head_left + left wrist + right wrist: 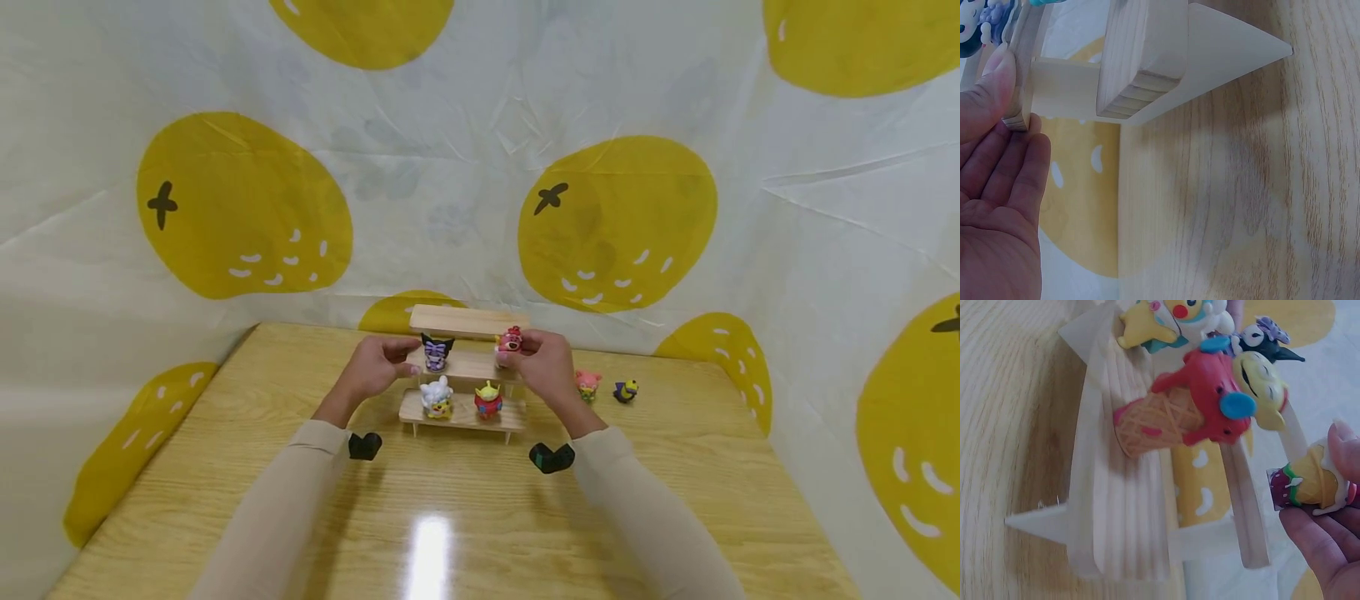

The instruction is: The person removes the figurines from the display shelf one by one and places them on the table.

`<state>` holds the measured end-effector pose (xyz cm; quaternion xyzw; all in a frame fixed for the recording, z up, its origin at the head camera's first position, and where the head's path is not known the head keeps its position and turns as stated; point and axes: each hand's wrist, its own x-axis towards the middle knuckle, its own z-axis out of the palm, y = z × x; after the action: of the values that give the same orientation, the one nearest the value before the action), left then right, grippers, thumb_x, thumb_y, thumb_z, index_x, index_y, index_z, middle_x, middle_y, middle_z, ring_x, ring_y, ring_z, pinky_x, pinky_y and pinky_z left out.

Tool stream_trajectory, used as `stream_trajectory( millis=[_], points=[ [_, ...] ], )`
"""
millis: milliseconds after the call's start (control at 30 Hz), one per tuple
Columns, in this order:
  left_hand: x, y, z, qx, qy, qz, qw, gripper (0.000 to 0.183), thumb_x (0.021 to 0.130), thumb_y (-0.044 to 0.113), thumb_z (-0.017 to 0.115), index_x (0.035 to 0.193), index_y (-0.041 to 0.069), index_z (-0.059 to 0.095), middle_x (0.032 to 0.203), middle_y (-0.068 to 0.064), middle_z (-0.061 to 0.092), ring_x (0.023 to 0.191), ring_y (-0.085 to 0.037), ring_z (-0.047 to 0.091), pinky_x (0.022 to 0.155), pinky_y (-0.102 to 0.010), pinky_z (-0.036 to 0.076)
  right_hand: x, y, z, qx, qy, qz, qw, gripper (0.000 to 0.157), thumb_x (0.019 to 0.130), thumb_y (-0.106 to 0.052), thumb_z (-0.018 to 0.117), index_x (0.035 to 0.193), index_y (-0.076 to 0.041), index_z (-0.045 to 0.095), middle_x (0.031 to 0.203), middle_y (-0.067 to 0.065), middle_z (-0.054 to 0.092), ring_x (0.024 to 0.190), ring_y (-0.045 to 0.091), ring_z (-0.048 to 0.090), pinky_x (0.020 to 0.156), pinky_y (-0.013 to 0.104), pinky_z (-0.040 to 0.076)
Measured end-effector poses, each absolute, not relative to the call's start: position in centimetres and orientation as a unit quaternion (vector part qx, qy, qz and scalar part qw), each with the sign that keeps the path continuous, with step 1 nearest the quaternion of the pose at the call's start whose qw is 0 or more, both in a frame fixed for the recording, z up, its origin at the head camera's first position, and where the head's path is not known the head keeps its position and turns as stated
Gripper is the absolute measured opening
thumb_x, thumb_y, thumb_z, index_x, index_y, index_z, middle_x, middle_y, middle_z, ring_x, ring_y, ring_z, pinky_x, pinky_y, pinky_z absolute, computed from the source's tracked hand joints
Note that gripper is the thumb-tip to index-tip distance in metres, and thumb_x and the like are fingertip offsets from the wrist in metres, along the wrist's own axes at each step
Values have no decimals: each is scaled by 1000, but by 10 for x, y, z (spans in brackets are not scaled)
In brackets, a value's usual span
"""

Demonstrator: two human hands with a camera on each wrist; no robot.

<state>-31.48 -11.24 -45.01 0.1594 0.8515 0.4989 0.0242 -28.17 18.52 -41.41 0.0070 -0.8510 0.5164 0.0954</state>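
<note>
A tiered wooden display stand point(465, 421) stands on the table. My left hand point(375, 367) pinches the left end of its middle shelf point(1020, 103), thumb above and fingers beneath. Beside the thumb stands a black-eared purple figurine point(437, 353). With my right hand point(549, 364) I hold a red-topped figurine point(511, 340) by the right end of that shelf. In the right wrist view its waffle-patterned body point(1322, 479) sits between thumb and fingers, its base pointing at the shelf edge. A white figurine point(437, 398) and a red figurine with a yellow head point(488, 401) stand on the bottom shelf.
To the right of the stand, a pink figurine point(588, 385) and a dark-and-yellow figurine point(626, 391) are on the table point(675, 483). The top shelf point(468, 319) rises at the back, close to a fruit-patterned cloth point(465, 208). Black devices point(552, 458) sit at both wrists.
</note>
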Motion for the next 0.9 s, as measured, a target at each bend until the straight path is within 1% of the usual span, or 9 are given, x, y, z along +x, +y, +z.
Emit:
stream_trajectory(
  millis=[100,233,367,567,733,900],
  points=[
    [-315,-113,-450,158,852,498,26,49,97,11,75,144,3,63,146,-18,64,136,-37,61,113,-50,53,-281,191,-413,6,-852,515,94,39,88,-15,86,122,0,75,113,20,78,104,31,76,91,40,65],
    [-314,-113,-449,154,852,500,28,50,97,12,75,144,4,63,147,-17,63,136,-37,61,114,-50,52,-279,198,-411,2,-855,512,86,41,88,-14,85,124,2,74,115,22,77,107,33,76,93,43,64],
    [-315,-113,-450,154,852,499,32,50,97,11,75,145,4,62,147,-17,63,137,-36,60,114,-50,52,-276,205,-409,4,-862,501,82,41,88,-16,85,124,2,74,115,22,78,108,34,75,93,46,64],
    [-315,-112,-450,150,854,498,28,49,97,12,75,144,4,63,147,-17,63,137,-35,61,114,-49,52,-274,212,-407,4,-864,498,75,40,89,-16,85,124,1,74,115,21,78,108,33,76,91,44,64],
    [-315,-111,-449,148,854,498,33,50,97,13,75,145,5,62,147,-17,63,138,-35,60,114,-49,52,-272,218,-406,0,-863,502,63,40,90,-14,84,125,2,73,117,22,77,110,34,75,92,44,64],
    [-314,-112,-449,151,856,493,30,50,97,12,74,145,4,62,147,-18,63,137,-37,60,114,-50,52,-269,223,-408,3,-862,505,56,42,91,-14,83,128,2,72,118,22,77,111,34,75,92,43,64]
  ],
)
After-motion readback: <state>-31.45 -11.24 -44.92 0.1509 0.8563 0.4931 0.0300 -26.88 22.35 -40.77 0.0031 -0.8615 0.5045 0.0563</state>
